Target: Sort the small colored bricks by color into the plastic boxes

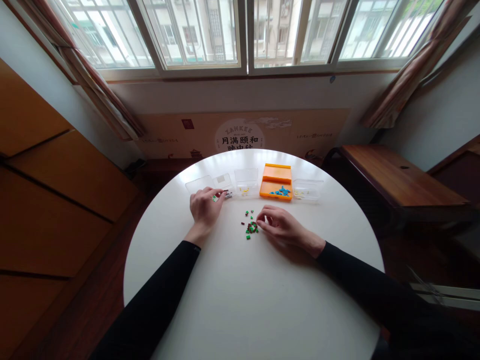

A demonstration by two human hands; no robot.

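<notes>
Head view: round white table [243,300] under windows [240,35] (wooden bench [397,175] beside), both hands' grips unclear.

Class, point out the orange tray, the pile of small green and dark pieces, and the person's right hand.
orange tray [276,175]: head view, bare orange upper half.
pile of small pieces [251,227]: head view, cluster's middle.
right hand [279,225]: head view, back of hand.

Far wall below the window: you can read "ZANKEE" arched above the characters "月满颐和" in the round emblem [239,136] on the tan panel [318,125]; its smaller print stays illegible.
</notes>
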